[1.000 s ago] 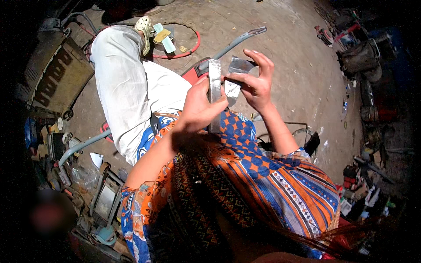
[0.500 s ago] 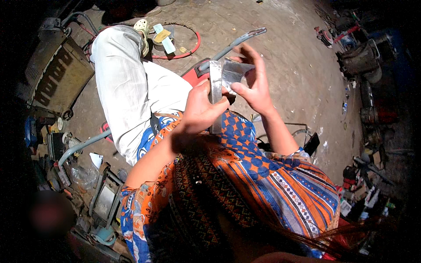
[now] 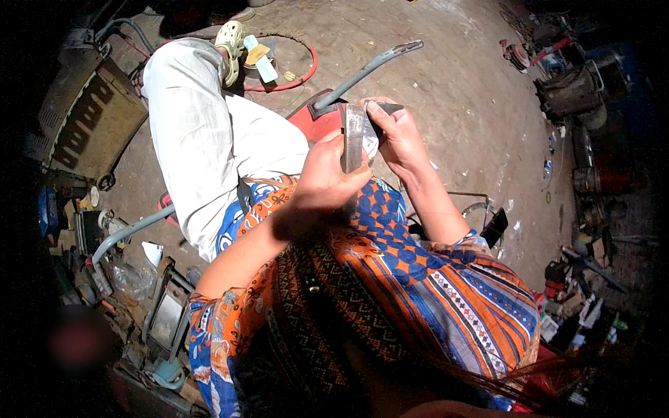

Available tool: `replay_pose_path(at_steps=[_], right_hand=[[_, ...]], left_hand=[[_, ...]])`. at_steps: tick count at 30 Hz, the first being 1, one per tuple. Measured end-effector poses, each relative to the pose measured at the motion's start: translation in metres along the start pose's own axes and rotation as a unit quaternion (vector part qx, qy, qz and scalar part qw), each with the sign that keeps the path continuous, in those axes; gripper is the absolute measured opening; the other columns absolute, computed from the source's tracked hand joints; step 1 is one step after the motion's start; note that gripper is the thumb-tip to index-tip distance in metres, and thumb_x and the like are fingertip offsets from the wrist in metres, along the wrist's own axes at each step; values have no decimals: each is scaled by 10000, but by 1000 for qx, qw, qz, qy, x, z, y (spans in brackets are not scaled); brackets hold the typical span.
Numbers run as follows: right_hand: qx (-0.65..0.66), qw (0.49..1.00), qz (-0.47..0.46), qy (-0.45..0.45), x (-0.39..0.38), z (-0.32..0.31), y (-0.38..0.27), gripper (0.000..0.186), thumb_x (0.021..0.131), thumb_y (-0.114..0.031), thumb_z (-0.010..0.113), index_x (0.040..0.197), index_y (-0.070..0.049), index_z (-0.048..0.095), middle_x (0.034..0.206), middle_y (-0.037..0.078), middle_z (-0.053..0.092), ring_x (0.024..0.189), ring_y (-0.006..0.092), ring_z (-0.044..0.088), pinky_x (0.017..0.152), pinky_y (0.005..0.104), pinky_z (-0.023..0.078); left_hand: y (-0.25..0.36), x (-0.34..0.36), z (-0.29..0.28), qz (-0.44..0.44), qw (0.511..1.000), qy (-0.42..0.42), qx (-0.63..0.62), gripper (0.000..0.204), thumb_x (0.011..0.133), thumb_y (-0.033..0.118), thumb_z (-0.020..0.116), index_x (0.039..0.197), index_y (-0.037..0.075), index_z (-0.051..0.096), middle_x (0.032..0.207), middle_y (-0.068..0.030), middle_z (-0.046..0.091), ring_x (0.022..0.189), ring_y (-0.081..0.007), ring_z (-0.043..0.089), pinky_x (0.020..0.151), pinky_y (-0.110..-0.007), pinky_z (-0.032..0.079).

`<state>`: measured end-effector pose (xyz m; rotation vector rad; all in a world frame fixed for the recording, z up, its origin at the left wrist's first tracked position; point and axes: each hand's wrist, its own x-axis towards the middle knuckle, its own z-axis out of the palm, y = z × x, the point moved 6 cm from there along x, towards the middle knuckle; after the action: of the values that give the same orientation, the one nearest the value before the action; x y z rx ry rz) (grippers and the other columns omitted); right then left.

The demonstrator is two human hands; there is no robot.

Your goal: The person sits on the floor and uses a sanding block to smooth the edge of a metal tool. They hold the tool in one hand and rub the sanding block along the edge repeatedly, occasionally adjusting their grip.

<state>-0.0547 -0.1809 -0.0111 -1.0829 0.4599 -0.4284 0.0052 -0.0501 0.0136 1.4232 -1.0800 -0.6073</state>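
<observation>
My left hand [image 3: 320, 172] is closed round an upright, flat metal bar [image 3: 353, 129] with a worn silver face. Close on its right, my right hand [image 3: 400, 141] grips a bent piece of sheet metal [image 3: 370, 144], thumb on top near the bar's upper end; part of the sheet is hidden behind fingers and bar. Both hands are above my lap, over my patterned shirt [image 3: 397, 251], near my white trousers [image 3: 188, 118]. Just beyond the hands is a red object [image 3: 314, 124] with a grey bent tube [image 3: 366, 70].
On the floor lie a red hose [image 3: 293, 85] and pale strips [image 3: 259, 59] near my shoe [image 3: 230, 52]. A metal panel [image 3: 94, 118] stands left, scrap and tools [image 3: 157, 306] lie lower left, and dark machinery [image 3: 571, 94] and clutter [image 3: 571, 299] line the right.
Both hands have shifted slightly rightward with the metal pieces. My right thumb and fingers have moved up and closed over the sheet piece's upper part, which has turned and come nearer the bar.
</observation>
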Motion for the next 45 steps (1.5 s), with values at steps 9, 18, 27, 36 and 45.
replay_pose_path(at_steps=[9, 18, 27, 36, 45], right_hand=[[83, 996, 20, 10, 4, -3, 4, 185, 968, -210, 626, 1024, -37, 664, 896, 3, 668, 791, 93, 621, 701, 265, 505], [6, 1000, -9, 26, 2, -2, 2, 192, 958, -216, 645, 1019, -34, 652, 903, 14, 652, 794, 99, 617, 706, 273, 500], [-192, 973, -106, 73, -10, 2, -22, 182, 941, -197, 658, 977, -19, 662, 847, 20, 669, 747, 84, 602, 670, 259, 482], [-536, 747, -391, -38, -53, 29, -57, 262, 788, -88, 725, 1044, -86, 667, 873, 111, 568, 801, 298, 578, 711, 380, 470], [-616, 583, -526, -60, -73, 42, -67, 285, 643, -123, 708, 924, -151, 751, 795, -28, 611, 741, 180, 577, 673, 331, 399]], left_hand=[[-1, 2, 1, 23, 1000, 3, 6, 193, 748, 77, 673, 902, -11, 598, 900, -159, 596, 828, -270, 628, 758, -353, 496], [1, 3, 2, 26, 1000, -2, -5, 172, 754, 64, 658, 888, -15, 585, 869, -148, 572, 780, -251, 611, 725, -358, 489], [5, 2, 2, 43, 999, 4, -4, 163, 763, 61, 647, 884, -17, 572, 858, -136, 556, 770, -236, 587, 718, -349, 478], [5, 3, 2, 21, 999, -10, -34, 193, 773, 64, 622, 928, -38, 569, 902, -127, 547, 860, -186, 556, 786, -337, 458], [5, 2, 3, 41, 998, -9, -47, 283, 760, 79, 642, 1019, -27, 599, 934, -141, 594, 863, -230, 615, 776, -332, 487]])
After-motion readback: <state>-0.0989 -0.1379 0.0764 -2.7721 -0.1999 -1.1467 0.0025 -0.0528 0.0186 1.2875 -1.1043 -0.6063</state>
